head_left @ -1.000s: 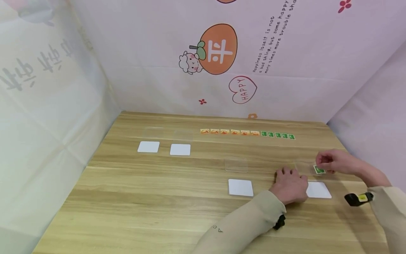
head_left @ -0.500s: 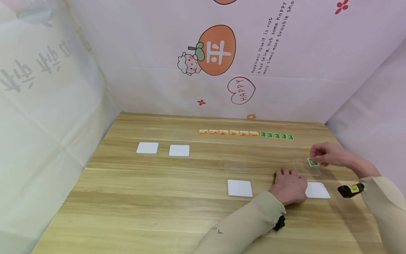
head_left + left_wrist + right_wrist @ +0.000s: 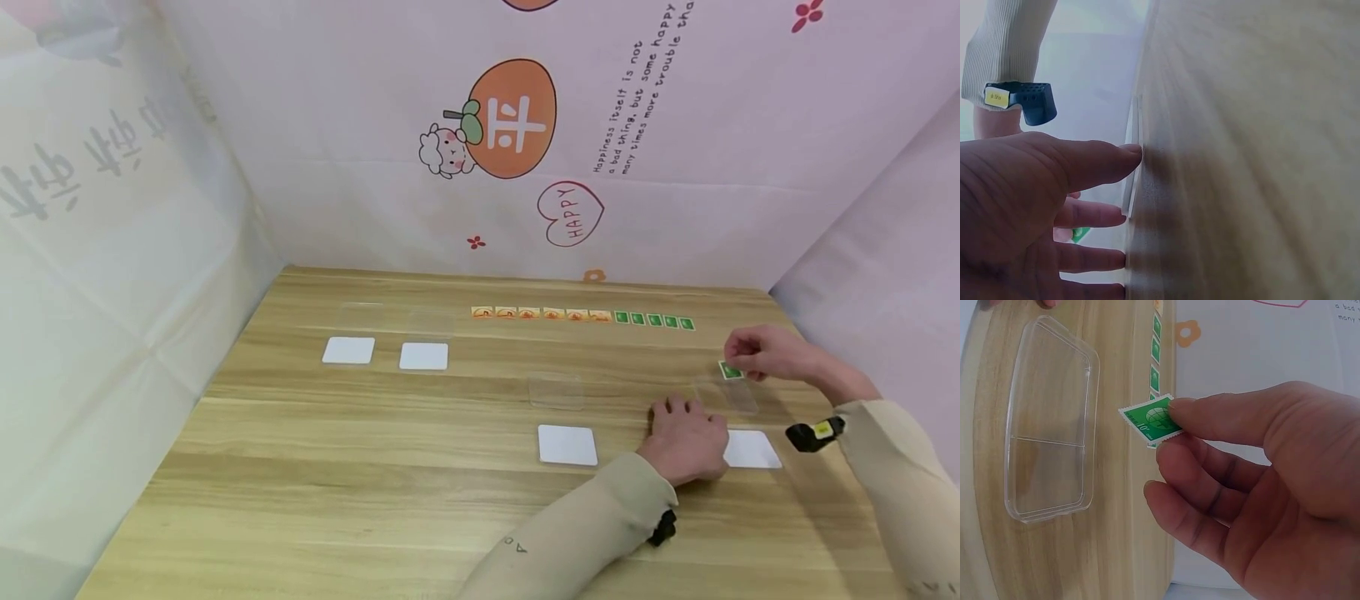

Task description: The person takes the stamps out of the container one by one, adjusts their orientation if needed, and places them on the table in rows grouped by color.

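Note:
My right hand [image 3: 776, 352] pinches a green postage stamp [image 3: 1152, 419] between thumb and index finger. The stamp has perforated white edges and a globe print. In the right wrist view it hangs beside a shallow clear plastic box [image 3: 1054, 434] with a line across its middle. My left hand [image 3: 686, 440] rests on the table at the left side of a flat white rectangle [image 3: 752, 450], covering part of it. In the left wrist view its thumb touches the edge of that piece, and the extended fingers reach the tabletop.
Several orange stamps [image 3: 553, 314] and several green stamps [image 3: 655, 320] lie in a row toward the back. Other white rectangles [image 3: 567, 445] lie to the left, each with a faint clear box [image 3: 557, 392] behind it. A printed cloth wall [image 3: 360, 192] borders the wooden table [image 3: 337, 500].
My right hand has moved up and left with the green stamp, from over the clear box's right side to its back edge. The left hand has stayed in place.

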The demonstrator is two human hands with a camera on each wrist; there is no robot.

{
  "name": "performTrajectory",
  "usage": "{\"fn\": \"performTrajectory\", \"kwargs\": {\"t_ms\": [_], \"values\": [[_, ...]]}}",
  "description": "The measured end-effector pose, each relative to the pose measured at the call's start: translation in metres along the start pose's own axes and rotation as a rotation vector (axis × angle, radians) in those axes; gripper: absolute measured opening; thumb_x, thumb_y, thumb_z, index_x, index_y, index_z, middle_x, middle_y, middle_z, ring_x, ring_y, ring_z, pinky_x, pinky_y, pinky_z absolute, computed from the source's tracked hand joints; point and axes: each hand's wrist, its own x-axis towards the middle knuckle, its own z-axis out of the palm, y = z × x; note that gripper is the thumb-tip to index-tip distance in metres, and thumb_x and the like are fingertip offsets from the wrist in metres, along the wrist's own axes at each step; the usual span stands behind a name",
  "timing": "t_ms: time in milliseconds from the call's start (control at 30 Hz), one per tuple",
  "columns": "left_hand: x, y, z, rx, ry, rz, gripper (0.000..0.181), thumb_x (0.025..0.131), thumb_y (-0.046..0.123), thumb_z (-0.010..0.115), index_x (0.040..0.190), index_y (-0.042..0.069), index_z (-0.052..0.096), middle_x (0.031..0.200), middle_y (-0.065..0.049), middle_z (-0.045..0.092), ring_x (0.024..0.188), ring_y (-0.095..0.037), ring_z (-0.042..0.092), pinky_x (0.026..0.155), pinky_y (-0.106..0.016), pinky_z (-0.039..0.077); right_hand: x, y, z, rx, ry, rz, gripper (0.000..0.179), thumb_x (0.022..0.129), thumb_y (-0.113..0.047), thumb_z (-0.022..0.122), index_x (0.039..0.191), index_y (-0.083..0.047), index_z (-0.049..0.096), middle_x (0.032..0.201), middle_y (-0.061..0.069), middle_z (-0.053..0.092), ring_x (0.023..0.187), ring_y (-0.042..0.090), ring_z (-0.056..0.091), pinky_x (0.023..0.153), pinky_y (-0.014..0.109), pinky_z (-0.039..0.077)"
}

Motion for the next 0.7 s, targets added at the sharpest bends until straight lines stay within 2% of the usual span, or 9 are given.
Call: {"fn": "performTrajectory", "kwargs": {"t_ms": [533, 700], "values": [[-0.001, 0.001, -0.001, 0.012, -0.010, -0.019, 0.031, 0.090, 0.054, 0.058, 0.120, 0.046, 0.053, 0.129, 0.013, 0.048, 0.124, -0.016, 0.039, 0.105, -0.041, 0.033, 0.018, 0.008, -0.005, 0.039, 0.008, 0.032, 0.010, 0.093, -0.007, 0.064, 0.095, 0.002, 0.059, 0.079, 0.009, 0.062, 0.062, 0.011, 0.057, 0.056, 0.030, 0.053], [-0.001, 0.000, -0.002, 0.015, -0.003, -0.003, 0.028, 0.091, 0.054, 0.058, 0.118, 0.045, 0.055, 0.127, 0.013, 0.050, 0.123, -0.017, 0.041, 0.103, -0.042, 0.035, 0.022, 0.009, -0.005, 0.033, 0.024, 0.057, 0.011, 0.094, -0.007, 0.062, 0.098, 0.003, 0.059, 0.083, 0.012, 0.063, 0.064, 0.014, 0.059, 0.058, 0.030, 0.054]]}}
